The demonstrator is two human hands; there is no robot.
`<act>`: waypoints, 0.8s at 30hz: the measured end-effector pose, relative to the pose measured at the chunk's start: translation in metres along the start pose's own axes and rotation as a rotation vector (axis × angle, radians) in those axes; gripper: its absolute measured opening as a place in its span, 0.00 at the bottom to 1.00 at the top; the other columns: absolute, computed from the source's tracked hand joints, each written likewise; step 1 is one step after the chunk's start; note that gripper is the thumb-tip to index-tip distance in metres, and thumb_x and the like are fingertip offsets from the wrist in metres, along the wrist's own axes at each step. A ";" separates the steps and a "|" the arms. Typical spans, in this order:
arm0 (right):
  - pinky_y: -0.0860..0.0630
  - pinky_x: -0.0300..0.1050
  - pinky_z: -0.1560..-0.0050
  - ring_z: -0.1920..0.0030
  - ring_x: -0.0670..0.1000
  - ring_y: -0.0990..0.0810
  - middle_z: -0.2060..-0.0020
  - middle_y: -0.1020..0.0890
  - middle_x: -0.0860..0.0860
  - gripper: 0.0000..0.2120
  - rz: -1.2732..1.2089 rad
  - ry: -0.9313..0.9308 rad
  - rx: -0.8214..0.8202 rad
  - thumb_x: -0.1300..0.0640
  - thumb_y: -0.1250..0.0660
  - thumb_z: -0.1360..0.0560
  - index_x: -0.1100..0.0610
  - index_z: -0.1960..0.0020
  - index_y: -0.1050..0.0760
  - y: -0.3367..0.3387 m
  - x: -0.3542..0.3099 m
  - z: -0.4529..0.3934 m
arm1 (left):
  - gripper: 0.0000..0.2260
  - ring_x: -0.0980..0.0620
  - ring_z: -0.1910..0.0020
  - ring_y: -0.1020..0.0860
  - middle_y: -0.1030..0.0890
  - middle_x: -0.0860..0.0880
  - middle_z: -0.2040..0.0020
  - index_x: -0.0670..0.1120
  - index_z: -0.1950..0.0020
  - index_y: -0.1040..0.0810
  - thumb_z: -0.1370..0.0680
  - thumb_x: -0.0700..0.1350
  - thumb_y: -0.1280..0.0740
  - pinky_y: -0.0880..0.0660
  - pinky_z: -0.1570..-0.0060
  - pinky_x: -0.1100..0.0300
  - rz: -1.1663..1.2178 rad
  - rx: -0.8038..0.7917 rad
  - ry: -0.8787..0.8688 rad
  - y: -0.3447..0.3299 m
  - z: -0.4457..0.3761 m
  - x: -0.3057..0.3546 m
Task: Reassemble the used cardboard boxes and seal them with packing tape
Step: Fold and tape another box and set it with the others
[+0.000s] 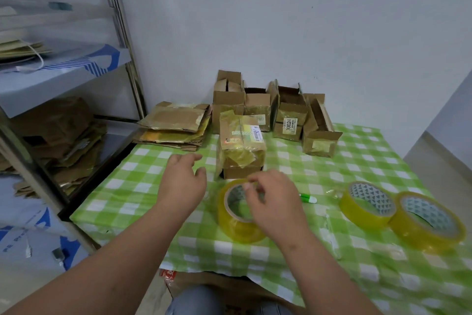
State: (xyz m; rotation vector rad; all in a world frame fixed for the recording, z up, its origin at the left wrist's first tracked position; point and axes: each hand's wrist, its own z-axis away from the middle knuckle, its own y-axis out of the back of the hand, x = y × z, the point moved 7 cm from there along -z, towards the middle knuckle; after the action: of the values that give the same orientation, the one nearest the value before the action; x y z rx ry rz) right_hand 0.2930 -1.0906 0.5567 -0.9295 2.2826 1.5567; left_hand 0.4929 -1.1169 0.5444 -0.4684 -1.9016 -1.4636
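A small taped cardboard box (240,147) stands upright on the green checked tablecloth (143,187). In front of it lies a roll of clear yellowish packing tape (236,215). My right hand (274,201) hovers over the roll's right rim, its fingers curled and blurred at the top edge; whether they pinch the tape end cannot be made out. My left hand (182,181) floats left of the box with loosely curved fingers, holding nothing.
Several assembled open boxes (290,115) stand along the wall. A stack of flattened boxes (173,125) lies at the table's back left. Two more tape rolls (367,203) (429,221) and a green pen (307,197) are on the right. A metal shelf (63,120) holds more cardboard.
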 end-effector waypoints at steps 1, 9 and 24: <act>0.27 0.50 0.46 0.51 0.47 0.28 0.55 0.27 0.44 0.11 -0.001 -0.044 0.058 0.50 0.36 0.22 0.52 0.43 0.20 0.006 0.008 -0.006 | 0.18 0.51 0.47 0.24 0.30 0.47 0.33 0.51 0.29 0.28 0.20 0.47 0.36 0.28 0.46 0.56 0.024 0.021 -0.042 0.000 -0.004 0.007; 0.32 0.57 0.30 0.29 0.54 0.34 0.28 0.35 0.51 0.27 -0.032 -0.175 -0.048 0.42 0.38 0.21 0.45 0.23 0.38 -0.002 0.043 -0.068 | 0.23 0.51 0.24 0.38 0.41 0.54 0.21 0.59 0.25 0.33 0.20 0.57 0.36 0.36 0.27 0.48 -0.010 -0.131 -0.299 -0.030 -0.034 0.064; 0.25 0.46 0.45 0.45 0.50 0.25 0.48 0.32 0.44 0.26 -0.012 -0.056 -0.080 0.50 0.30 0.23 0.45 0.27 0.32 -0.015 0.054 -0.078 | 0.24 0.55 0.34 0.27 0.33 0.58 0.26 0.63 0.30 0.27 0.26 0.55 0.28 0.24 0.41 0.51 -0.134 -0.056 -0.398 -0.045 -0.042 0.054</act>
State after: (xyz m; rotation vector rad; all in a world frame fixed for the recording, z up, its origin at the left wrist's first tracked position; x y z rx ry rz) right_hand 0.2731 -1.1840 0.5501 -0.9058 2.1877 1.6585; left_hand 0.4380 -1.1764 0.5568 -0.7147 -2.2404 -1.6047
